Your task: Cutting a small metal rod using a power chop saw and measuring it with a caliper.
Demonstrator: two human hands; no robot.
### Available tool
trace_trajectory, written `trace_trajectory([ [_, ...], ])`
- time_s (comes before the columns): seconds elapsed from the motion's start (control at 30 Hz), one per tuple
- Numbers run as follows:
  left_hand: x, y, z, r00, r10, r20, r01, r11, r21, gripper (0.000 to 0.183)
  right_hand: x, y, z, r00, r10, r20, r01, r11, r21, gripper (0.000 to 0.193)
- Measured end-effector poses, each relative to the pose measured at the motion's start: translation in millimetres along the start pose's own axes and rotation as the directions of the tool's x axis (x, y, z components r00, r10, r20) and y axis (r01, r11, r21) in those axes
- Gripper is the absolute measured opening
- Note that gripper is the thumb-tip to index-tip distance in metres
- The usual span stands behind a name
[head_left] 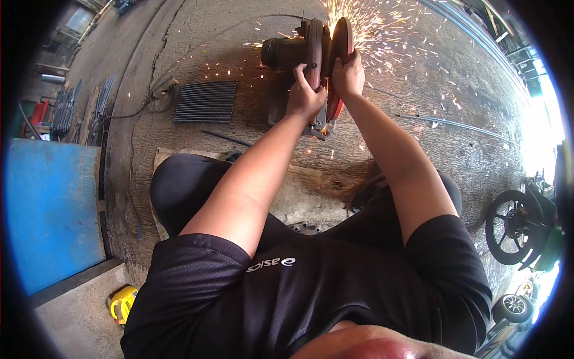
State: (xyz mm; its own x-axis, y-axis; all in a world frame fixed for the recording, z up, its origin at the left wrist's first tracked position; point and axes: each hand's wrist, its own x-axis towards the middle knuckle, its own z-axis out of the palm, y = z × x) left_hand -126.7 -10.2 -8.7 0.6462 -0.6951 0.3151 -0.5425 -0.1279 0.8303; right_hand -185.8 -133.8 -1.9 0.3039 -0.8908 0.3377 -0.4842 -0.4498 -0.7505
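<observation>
On the ground ahead stands a dark cut-off saw (314, 45), its motor sticking out to the left, with bright sparks (365, 24) spraying from its far side. My left hand (307, 97) is closed around the saw's near part, fingers wrapped over it. My right hand (349, 76) grips a red round plate (341, 39), seen nearly edge-on, along the saw's right side. Whether this plate belongs to the saw, I cannot tell. Beneath my hands, the saw's base (318, 128) glints with small sparks. The cut itself is hidden.
A row of cut dark rods (206, 102) lies left of the saw, beside a cable (128, 115). Long thin bars (460, 127) lie to the right. A blue panel (54, 209), yellow container (123, 304) and motorbike wheel (508, 226) stand around the edges.
</observation>
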Motion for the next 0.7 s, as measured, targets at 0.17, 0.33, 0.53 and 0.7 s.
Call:
trace_trajectory([
  [0.17, -0.6, -0.4, 0.8, 0.999, 0.035, -0.031, -0.035, 0.999, 0.004, 0.061, -0.8, 2.1, 0.6, 1.000, -0.003, 0.010, 0.003, 1.000, -0.014, 0.050],
  [0.33, -0.3, -1.4, 0.6, 1.000, 0.012, -0.014, -0.012, 1.000, 0.004, 0.061, -2.4, 2.4, 0.7, 0.998, -0.055, -0.029, 0.054, 0.998, -0.030, 0.048],
  [0.53, -1.4, 0.4, -0.1, 1.000, 0.005, -0.003, -0.005, 1.000, 0.005, 0.061, -3.4, 1.8, -0.9, 0.998, -0.055, -0.020, 0.053, 0.997, -0.053, 0.046],
  [0.7, -2.2, 0.3, 0.2, 1.000, 0.014, -0.005, -0.015, 0.999, -0.040, 0.061, -3.4, 2.6, 0.7, 0.997, -0.076, -0.026, 0.074, 0.996, -0.042, 0.046],
])
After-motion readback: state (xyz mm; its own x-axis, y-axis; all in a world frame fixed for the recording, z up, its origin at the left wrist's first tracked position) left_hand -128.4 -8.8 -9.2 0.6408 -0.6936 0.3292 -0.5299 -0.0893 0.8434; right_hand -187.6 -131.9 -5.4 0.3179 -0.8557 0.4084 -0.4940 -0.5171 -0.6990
